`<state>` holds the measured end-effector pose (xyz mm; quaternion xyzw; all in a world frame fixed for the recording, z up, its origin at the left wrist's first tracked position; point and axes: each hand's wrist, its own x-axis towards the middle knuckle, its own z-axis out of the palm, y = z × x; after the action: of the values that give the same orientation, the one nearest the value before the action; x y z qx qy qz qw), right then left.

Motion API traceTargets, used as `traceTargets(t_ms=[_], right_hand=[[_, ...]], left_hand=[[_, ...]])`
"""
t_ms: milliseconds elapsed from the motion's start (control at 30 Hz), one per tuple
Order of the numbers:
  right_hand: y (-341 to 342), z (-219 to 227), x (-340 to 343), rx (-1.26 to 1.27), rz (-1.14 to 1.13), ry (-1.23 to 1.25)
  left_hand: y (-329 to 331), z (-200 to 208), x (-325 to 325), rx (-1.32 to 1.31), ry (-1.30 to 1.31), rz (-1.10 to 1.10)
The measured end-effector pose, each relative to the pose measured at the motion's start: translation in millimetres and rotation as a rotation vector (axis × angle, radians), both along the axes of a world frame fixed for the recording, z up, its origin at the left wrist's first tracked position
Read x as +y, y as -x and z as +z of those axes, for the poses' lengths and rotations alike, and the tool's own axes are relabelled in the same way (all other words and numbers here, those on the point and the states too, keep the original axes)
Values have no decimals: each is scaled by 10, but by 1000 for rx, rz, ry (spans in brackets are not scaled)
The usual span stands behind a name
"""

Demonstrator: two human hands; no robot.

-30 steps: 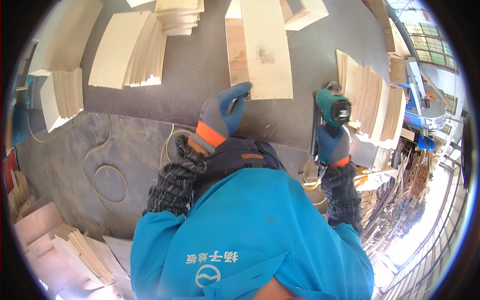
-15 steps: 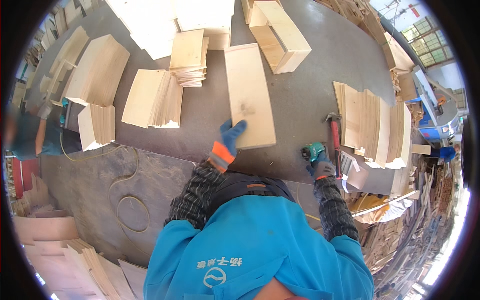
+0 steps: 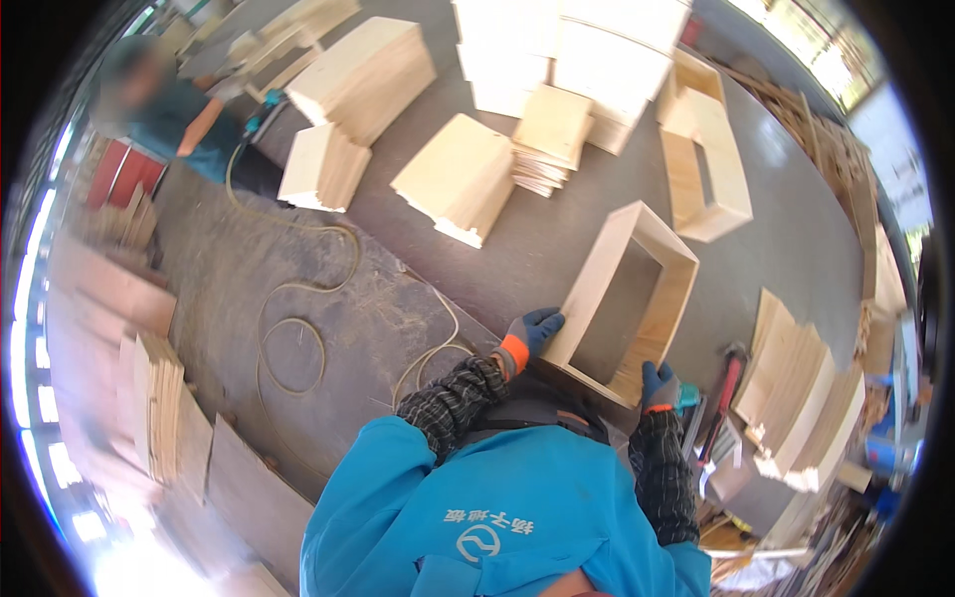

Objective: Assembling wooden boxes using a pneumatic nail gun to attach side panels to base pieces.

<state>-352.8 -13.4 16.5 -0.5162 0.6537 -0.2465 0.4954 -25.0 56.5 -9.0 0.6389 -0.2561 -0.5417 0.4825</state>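
An open rectangular wooden frame [image 3: 672, 308] of pale boards rests on the dark table in front of me, with the tabletop showing through it. My left hand [image 3: 535, 331], in a blue and orange work glove, grips its near left corner. At the near right corner my right hand [image 3: 658, 386], gloved too, holds the same frame. Just right of that hand lies a teal power tool [image 3: 688, 395], partly hidden by the glove. A hammer with a red handle [image 3: 729, 383] lies beyond it, next to stacked boards.
Board stacks [image 3: 796, 383] stand at the right, and more boards [image 3: 460, 171] at the back left. Another assembled frame [image 3: 704, 169] lies behind mine. A yellowish hose [image 3: 323, 348] coils at the left. A co-worker [image 3: 179, 124] works at the far left.
The view has swung left. The wooden piece has turned from showing a flat face to showing its open middle. My right hand has let go of the teal tool and taken hold of the frame.
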Motion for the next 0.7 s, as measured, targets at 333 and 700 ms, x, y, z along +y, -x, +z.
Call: traceTargets(t_ms=[333, 700], right_hand=[[-389, 48, -527, 78, 3, 204], [-176, -323, -612, 497, 109, 278]], left_hand=[[-1347, 2, 460, -465, 57, 726], [-4356, 1823, -566, -1311, 240, 938]])
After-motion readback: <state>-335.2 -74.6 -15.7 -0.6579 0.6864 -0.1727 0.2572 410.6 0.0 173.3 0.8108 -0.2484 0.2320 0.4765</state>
